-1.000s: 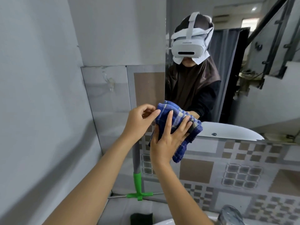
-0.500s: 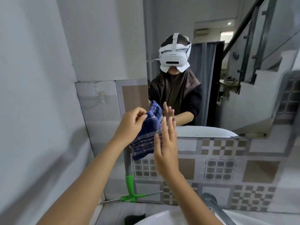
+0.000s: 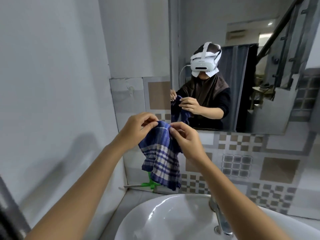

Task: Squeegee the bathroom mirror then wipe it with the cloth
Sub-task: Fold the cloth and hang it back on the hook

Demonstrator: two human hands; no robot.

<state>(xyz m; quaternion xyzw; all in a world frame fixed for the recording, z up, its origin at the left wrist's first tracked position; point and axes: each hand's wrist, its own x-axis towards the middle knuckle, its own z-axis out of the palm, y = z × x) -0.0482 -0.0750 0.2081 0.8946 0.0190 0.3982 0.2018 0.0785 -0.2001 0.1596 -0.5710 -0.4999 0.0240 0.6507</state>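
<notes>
Head camera, looking down over a bathroom basin: a person holds a blue plaid cloth (image 3: 161,153) up in front of the tiled wall (image 3: 242,153), just below the lower left corner of the mirror (image 3: 242,40). The left hand (image 3: 138,129) pinches the cloth's top edge between thumb and fingertips, and the right hand (image 3: 185,137) pinches the same edge just beside it, so both hands are closed on the fabric. The rest of the cloth hangs loose beneath them, its lower hem dangling above the rear rim of the white sink (image 3: 173,215). Behind the hanging cloth, a green-handled squeegee (image 3: 149,184) stands on the ledge against the tiles, its blade flat along the ledge and its handle largely hidden by the fabric. A chrome faucet (image 3: 221,220) rises at the back of the sink, partly covered by the right forearm. The cloth is apart from the mirror glass. In the mirror, the reflection shows a person in a white headset (image 3: 204,61) and dark clothing, holding the cloth with both hands, with a staircase railing behind.
</notes>
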